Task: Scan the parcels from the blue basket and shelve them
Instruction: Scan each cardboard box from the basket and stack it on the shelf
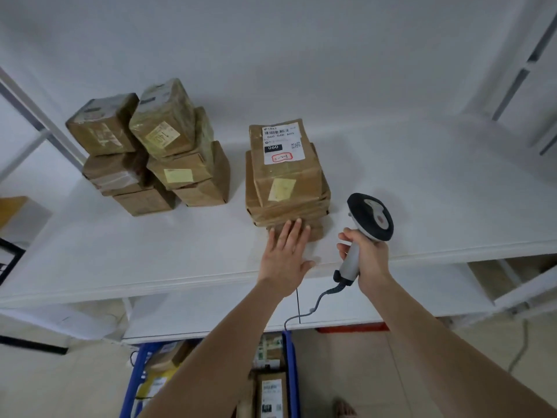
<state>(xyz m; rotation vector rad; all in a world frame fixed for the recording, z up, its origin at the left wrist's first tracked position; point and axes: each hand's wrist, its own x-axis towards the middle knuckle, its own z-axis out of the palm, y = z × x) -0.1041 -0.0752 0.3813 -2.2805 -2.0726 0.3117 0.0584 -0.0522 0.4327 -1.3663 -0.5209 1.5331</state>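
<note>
On the white shelf (422, 182), a pile of brown boxes (150, 149) sits at the left. Near it stands a stack of parcels (286, 176). The left hand (286, 257), fingers straight, touches the lowest one. The right hand (366, 257) grips the scanner (370, 217). Below, the blue basket (291, 372) holds more parcels.

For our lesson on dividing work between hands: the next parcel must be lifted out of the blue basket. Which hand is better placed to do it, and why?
Probably the left hand: its fingers are straight, only touching the parcel stack, so it holds nothing. The right hand grips the scanner.
</note>
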